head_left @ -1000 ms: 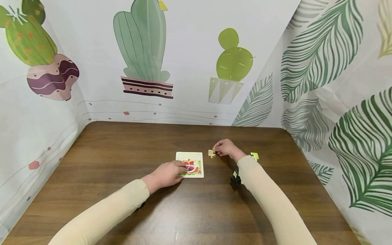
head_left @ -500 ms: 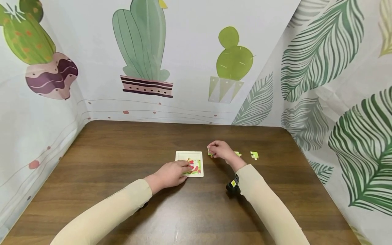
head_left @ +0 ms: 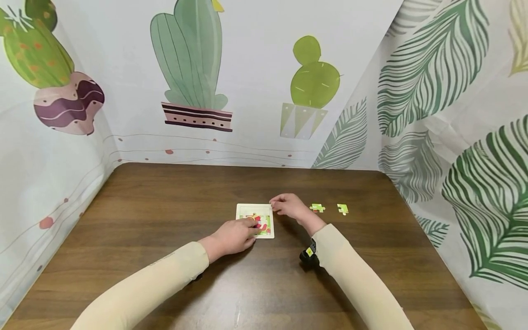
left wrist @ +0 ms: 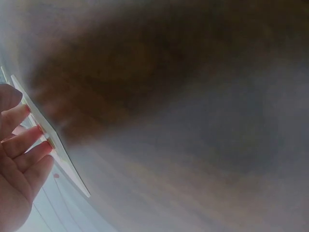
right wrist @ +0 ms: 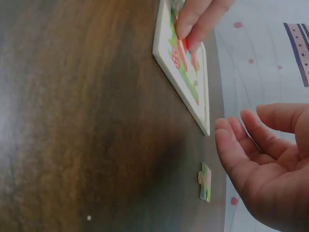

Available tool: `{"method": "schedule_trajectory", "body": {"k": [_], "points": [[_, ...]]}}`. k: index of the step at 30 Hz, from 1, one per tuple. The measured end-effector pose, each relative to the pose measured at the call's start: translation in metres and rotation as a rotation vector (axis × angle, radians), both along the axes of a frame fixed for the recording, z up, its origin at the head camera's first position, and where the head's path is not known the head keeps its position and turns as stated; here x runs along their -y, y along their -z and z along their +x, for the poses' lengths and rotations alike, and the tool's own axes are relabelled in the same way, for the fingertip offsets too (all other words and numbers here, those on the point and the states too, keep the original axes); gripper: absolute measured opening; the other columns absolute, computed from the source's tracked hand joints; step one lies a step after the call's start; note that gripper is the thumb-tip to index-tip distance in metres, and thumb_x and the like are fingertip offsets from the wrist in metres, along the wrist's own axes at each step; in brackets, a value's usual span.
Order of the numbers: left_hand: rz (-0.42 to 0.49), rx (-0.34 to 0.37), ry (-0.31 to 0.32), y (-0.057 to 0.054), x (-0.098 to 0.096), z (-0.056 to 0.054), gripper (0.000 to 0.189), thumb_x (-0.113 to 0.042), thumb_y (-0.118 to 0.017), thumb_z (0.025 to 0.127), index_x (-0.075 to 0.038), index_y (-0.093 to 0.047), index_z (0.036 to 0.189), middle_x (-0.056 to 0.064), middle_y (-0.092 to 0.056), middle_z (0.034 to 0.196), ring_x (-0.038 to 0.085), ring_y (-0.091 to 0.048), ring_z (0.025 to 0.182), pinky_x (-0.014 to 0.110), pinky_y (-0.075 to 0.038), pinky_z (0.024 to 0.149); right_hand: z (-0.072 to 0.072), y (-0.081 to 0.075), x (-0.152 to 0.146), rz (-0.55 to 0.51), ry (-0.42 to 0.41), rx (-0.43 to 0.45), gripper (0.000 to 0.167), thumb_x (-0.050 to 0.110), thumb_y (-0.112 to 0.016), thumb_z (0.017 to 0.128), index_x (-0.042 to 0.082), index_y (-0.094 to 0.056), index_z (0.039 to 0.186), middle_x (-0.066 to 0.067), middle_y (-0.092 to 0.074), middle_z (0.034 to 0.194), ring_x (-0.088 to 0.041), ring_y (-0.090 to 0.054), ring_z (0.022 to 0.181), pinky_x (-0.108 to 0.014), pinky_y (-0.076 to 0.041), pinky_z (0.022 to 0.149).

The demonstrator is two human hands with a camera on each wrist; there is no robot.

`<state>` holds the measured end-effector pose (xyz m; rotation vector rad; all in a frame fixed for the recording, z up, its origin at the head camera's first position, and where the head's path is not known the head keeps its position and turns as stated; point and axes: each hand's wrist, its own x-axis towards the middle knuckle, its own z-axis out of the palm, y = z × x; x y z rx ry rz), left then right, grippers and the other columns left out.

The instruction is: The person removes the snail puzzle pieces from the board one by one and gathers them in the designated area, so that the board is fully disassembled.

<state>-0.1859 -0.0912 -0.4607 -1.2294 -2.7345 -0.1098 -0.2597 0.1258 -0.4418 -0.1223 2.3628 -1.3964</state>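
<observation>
The fingertips of my left hand (head_left: 233,237) rest on the colourful jigsaw picture (head_left: 267,222) inside a white puzzle tray (head_left: 253,206). In the left wrist view these fingers (left wrist: 35,153) lie fairly straight along the tray edge. My right hand (head_left: 290,207) is at the tray's far right corner, its fingers loosely bent. From the right wrist view, nothing shows between its thumb and fingers, and a loose puzzle piece (right wrist: 206,181) lies on the table below them. The hand hides that piece in the head view.
Two more puzzle pieces lie to the right, a green and red one (head_left: 316,208) and a green and white one (head_left: 342,209). The brown wooden table (head_left: 165,192) ends at a printed cloth backdrop (head_left: 260,114). A black device (head_left: 308,256) is on the right wrist.
My right hand has moved left, from the nearest loose piece to the tray corner, uncovering the green and red piece. The left fingers have slid slightly right across the picture.
</observation>
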Motion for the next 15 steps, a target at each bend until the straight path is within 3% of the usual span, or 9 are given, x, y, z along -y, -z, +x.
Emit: {"method": "schedule_trajectory", "body": {"k": [9,15], "points": [[-0.006,0.021,-0.022,0.0003,-0.0004,0.0000,0.030,-0.018,-0.069,0.091,-0.013,-0.078,0.118,0.007,-0.075,0.125,0.022,-0.075,0.107,0.037,-0.062,0.081,-0.0038,0.0024,0.0072,0.068,-0.075,-0.008,0.027,0.008,-0.058,0.101,-0.007,-0.071,0.119,-0.022,-0.073,0.118,-0.025,-0.072,0.105,-0.035,-0.061,0.092],[0.001,0.050,-0.036,-0.0010,-0.0022,0.0001,0.029,-0.018,-0.067,0.091,-0.014,-0.079,0.118,0.008,-0.075,0.125,0.025,-0.077,0.097,0.039,-0.062,0.076,-0.0075,-0.0010,0.0077,0.155,-0.175,-0.030,0.025,0.008,-0.059,0.100,-0.006,-0.071,0.118,-0.020,-0.073,0.117,-0.022,-0.071,0.104,-0.036,-0.061,0.093]]}}
